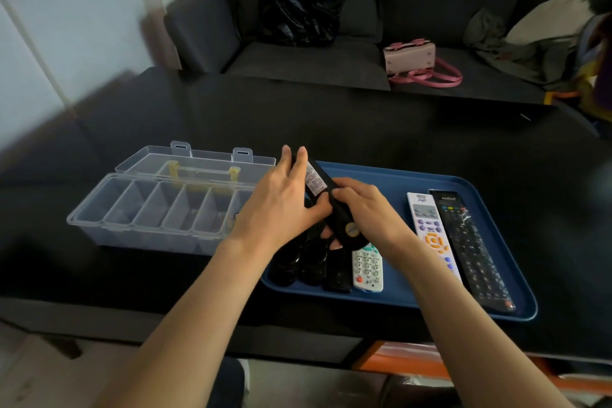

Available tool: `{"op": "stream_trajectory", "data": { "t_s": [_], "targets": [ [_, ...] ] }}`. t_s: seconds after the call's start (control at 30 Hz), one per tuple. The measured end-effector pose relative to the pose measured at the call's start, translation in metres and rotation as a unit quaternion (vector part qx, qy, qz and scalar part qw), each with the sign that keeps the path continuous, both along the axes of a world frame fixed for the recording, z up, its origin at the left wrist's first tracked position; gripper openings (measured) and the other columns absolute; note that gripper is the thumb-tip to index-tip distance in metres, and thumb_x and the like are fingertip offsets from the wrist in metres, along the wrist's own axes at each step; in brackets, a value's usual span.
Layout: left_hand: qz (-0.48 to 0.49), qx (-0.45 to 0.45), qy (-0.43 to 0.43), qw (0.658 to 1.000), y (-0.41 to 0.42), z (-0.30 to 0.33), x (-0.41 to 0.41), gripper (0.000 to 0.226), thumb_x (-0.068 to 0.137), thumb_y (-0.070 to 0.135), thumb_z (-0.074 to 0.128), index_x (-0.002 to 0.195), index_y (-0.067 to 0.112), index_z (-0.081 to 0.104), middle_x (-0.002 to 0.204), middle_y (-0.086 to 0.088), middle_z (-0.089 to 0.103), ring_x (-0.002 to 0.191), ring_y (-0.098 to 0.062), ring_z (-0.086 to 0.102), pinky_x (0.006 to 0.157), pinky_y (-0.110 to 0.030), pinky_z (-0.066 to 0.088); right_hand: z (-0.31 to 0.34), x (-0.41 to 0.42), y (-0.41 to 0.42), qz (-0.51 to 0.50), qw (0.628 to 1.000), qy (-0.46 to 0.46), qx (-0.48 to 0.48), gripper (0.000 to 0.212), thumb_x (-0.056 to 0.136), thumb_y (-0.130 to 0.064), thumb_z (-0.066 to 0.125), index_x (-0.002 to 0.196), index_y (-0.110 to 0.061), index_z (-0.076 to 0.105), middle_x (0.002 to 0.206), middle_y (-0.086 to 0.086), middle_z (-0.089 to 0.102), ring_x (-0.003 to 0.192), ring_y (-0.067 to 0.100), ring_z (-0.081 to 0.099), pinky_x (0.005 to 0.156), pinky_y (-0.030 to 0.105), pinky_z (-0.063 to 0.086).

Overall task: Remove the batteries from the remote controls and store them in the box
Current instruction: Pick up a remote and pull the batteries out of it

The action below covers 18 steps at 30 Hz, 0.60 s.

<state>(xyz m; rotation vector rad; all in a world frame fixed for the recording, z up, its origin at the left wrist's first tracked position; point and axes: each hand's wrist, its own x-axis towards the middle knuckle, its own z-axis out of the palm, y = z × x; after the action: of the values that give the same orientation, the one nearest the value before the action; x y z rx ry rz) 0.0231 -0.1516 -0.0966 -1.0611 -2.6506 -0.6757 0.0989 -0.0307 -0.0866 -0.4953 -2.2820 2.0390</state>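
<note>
Both the left hand (281, 202) and right hand (367, 209) grip one black remote (326, 195) above the blue tray (397, 295). Six more remotes lie in it. One clear box (99, 219) stands open on the bench (364, 129).

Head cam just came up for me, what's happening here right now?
A person holds a black remote back side up in both hands: left hand around its upper part, right hand on the lower end. Other remotes lie on the blue tray. The clear compartment box sits open to the left; no batteries are visible in it.
</note>
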Motion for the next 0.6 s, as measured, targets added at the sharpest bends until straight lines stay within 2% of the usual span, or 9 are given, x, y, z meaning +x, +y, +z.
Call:
{"op": "stream_trajectory", "data": {
  "t_s": [0.07,0.13,0.17,0.2,0.23,0.3,0.4,0.5,0.6],
  "targets": [
    [0.008,-0.043,0.038,0.998,0.006,0.0,0.004,0.069,0.093,0.043,0.038,0.147,0.009,0.014,0.153,-0.023,0.015,0.125,-0.032,0.045,0.091,-0.03,0.041,0.003,0.001,0.0,-0.01,1.0,0.009,-0.007,0.023,0.1,-0.011,0.035,0.101,-0.011,0.058,0.068,0.014,0.059,0.047,0.015,0.059,0.046,0.029,0.054],
    [0.004,-0.046,0.073,0.996,0.01,-0.003,0.005,0.062,0.092,0.039,0.031,0.141,0.001,0.032,0.141,-0.033,0.033,0.097,-0.036,0.064,0.067,-0.033,0.053,0.005,0.002,0.0,-0.024,1.0,0.015,-0.013,0.023,0.1,-0.011,0.035,0.092,-0.014,0.057,0.063,0.013,0.058,0.043,0.015,0.057,0.045,0.029,0.052],
    [-0.007,-0.043,0.087,0.995,0.012,-0.005,0.004,0.059,0.091,0.037,0.03,0.133,-0.002,0.043,0.13,-0.036,0.045,0.081,-0.037,0.068,0.052,-0.032,0.053,0.005,0.002,0.001,-0.029,0.999,0.018,-0.012,0.023,0.099,-0.011,0.035,0.092,-0.011,0.057,0.062,0.012,0.058,0.043,0.015,0.057,0.044,0.03,0.051],
    [-0.018,-0.025,0.105,0.994,0.013,-0.008,0.002,0.055,0.091,0.033,0.03,0.126,-0.004,0.051,0.121,-0.036,0.053,0.072,-0.037,0.069,0.044,-0.031,0.051,0.005,0.002,0.003,-0.033,0.999,0.019,-0.011,0.023,0.099,-0.011,0.035,0.096,-0.007,0.058,0.06,0.012,0.059,0.044,0.016,0.056,0.045,0.03,0.051],
    [-0.027,0.001,0.124,0.992,0.014,-0.011,0.0,0.05,0.091,0.028,0.031,0.121,-0.003,0.056,0.117,-0.033,0.058,0.071,-0.036,0.069,0.044,-0.032,0.052,0.004,0.002,0.004,-0.036,0.999,0.019,-0.014,0.023,0.099,-0.011,0.035,0.099,-0.004,0.057,0.06,0.011,0.059,0.045,0.017,0.057,0.045,0.031,0.051],
    [-0.039,0.051,0.173,0.983,0.015,-0.013,-0.003,0.039,0.092,0.021,0.035,0.114,0.002,0.061,0.114,-0.023,0.064,0.079,-0.032,0.068,0.056,-0.036,0.054,0.002,0.003,0.007,-0.043,0.998,0.016,-0.034,0.023,0.099,-0.011,0.034,0.101,-0.003,0.055,0.065,0.012,0.063,0.049,0.019,0.058,0.047,0.032,0.051],
    [-0.092,0.06,0.224,0.968,0.017,-0.012,-0.003,0.025,0.089,0.012,0.051,0.11,0.008,0.063,0.114,-0.011,0.063,0.086,-0.026,0.063,0.066,-0.036,0.052,0.002,0.005,0.01,-0.036,0.997,0.016,-0.067,0.024,0.099,-0.013,0.034,0.103,-0.003,0.056,0.076,0.016,0.065,0.054,0.021,0.058,0.047,0.031,0.05],
    [-0.149,0.067,0.191,0.968,0.019,-0.016,0.0,0.036,0.075,-0.002,0.066,0.109,0.007,0.061,0.115,-0.014,0.06,0.098,-0.028,0.061,0.066,-0.035,0.056,0.002,0.008,0.012,-0.047,0.996,0.013,-0.069,0.024,0.099,-0.013,0.034,0.104,-0.003,0.056,0.077,0.017,0.065,0.054,0.022,0.057,0.046,0.03,0.05],
    [-0.182,0.113,0.116,0.97,0.028,-0.017,0.002,0.021,0.084,0.005,0.053,0.105,0.008,0.057,0.111,-0.009,0.056,0.098,-0.02,0.057,0.073,-0.03,0.053,0.003,0.013,0.019,-0.078,0.994,0.002,-0.072,0.023,0.099,-0.012,0.035,0.099,-0.004,0.056,0.079,0.019,0.066,0.051,0.021,0.057,0.044,0.028,0.05]
  ]
}}
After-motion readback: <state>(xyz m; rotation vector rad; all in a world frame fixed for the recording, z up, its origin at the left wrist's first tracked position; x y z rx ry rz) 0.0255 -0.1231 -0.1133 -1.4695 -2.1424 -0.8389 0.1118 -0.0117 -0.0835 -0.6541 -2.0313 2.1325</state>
